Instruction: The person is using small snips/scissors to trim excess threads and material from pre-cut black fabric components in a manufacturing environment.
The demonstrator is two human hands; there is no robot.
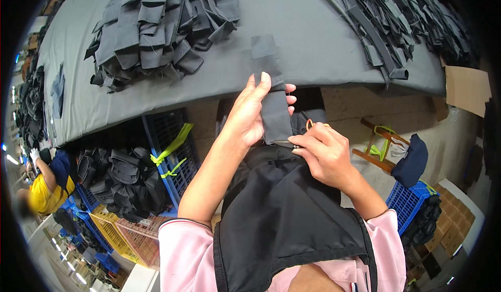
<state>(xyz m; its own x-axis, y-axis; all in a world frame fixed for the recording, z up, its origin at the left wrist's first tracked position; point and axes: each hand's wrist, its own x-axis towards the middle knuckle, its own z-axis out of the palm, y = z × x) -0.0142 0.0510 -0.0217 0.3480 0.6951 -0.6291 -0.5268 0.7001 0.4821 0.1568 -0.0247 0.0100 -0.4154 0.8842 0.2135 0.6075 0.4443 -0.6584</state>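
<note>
Grey fabric strip (276, 117) at near edge of worktop (318, 46), pinched in L hand (249, 109); R hand (327, 151) grips small tool (283, 142), prob. snips, at strip's lower end. Looks mid-trim; next move calls for taut fabric.

Two bare hands (327, 155) (one orange-ringed tool (309, 124))

On the table (292, 10), a heap of fabric pieces (148, 31) lies left of the middle, a pile of fabric strips (389, 26) toward the right edge, and a fabric strip (265, 57) between them, reaching the near edge. Before that edge, a plastic crate (173, 169) stands at left, a chair (411, 161) at right.
</note>
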